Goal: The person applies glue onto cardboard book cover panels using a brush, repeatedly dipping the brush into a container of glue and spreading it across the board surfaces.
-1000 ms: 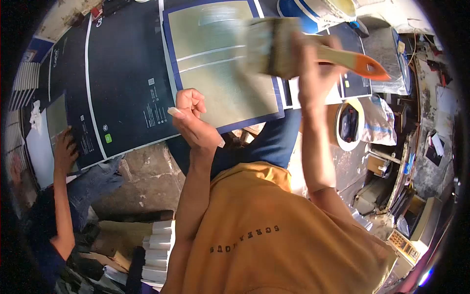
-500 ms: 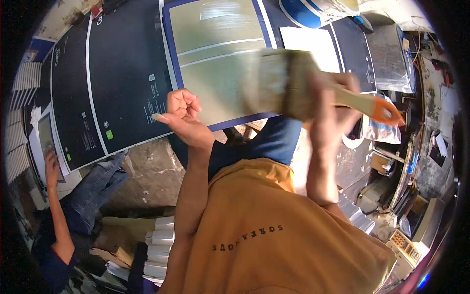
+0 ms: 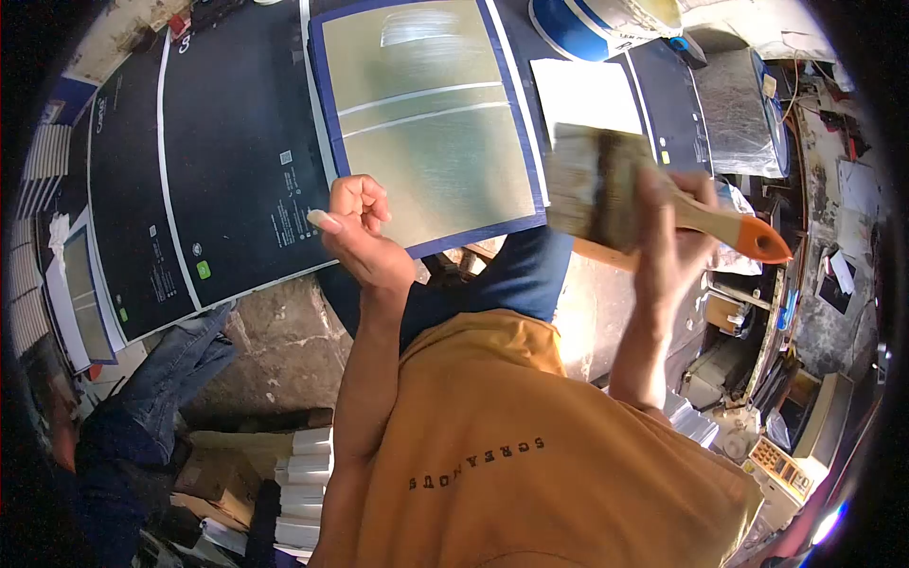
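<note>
My right hand [image 3: 668, 213] grips a wide paintbrush [image 3: 601, 189] by its wooden handle with an orange end. The bristles point left, above the right edge of a blue-bordered sheet [image 3: 436, 180]. That sheet has beige panels split by two pale lines, with a shiny whitish smear near its far end. My left hand [image 3: 360, 232] is raised over the sheet's near left corner, palm up. Nothing is in it; the fingers curl loosely and the thumb stands apart from them.
Dark printed boards [image 3: 227, 142] cover the table under the sheet. A white paper [image 3: 582, 95] lies to the right, behind it a blue and white bucket [image 3: 606, 28]. At far left are another blue-bordered sheet [image 3: 90, 293] and a person's jeans [image 3: 180, 369]. White stacks [image 3: 303, 492] stand below.
My right hand has swung the paintbrush right, off the middle of the sheet. My left hand has barely moved. At far left, the other person's hand has left the second sheet.
</note>
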A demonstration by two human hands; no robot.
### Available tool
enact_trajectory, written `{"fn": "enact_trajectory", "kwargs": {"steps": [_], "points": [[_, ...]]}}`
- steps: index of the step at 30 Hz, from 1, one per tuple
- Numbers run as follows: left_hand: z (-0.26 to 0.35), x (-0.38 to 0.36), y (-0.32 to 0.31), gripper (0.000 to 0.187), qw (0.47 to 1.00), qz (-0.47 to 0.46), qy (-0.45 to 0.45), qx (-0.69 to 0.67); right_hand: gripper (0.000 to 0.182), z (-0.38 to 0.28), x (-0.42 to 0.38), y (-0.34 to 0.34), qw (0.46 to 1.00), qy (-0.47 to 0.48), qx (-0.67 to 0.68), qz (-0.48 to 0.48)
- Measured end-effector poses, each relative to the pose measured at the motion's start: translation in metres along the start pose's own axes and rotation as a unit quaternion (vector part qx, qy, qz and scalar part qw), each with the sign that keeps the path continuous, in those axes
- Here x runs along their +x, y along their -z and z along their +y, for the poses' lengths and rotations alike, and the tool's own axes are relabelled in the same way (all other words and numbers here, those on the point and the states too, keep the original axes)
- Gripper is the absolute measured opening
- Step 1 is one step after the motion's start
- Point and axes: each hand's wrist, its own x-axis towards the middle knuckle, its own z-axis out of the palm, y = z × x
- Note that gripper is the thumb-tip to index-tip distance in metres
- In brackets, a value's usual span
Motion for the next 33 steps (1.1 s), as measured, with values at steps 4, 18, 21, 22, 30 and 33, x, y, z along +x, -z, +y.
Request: {"fn": "enact_trajectory", "kwargs": {"steps": [4,18,21,22,30,33], "points": [[0.003,0.001,0.002,0.079,0.999,-0.014,-0.012,0.028,0.029,0.012,0.014,-0.049,0.961,0.116,-0.042,-0.247],[0.010,0.001,0.001,0.076,0.995,-0.047,-0.023,0.090,0.030,0.021,0.154,-0.147,0.938,0.264,0.043,-0.222],[0.004,0.000,-0.002,0.077,0.997,-0.030,-0.031,0.072,0.030,0.053,0.221,-0.181,0.943,0.267,0.028,-0.195],[0.009,0.001,-0.001,0.078,0.995,-0.034,-0.037,0.085,0.032,0.029,0.230,-0.177,0.953,0.215,-0.079,-0.198],[0.007,0.001,-0.003,0.081,0.996,-0.030,0.000,0.084,0.045,0.011,0.198,-0.217,0.825,0.341,0.027,-0.449],[0.008,-0.001,-0.002,0.081,0.993,-0.032,0.007,0.109,0.048,0.025,0.256,-0.242,0.897,0.316,-0.045,-0.307]]}}
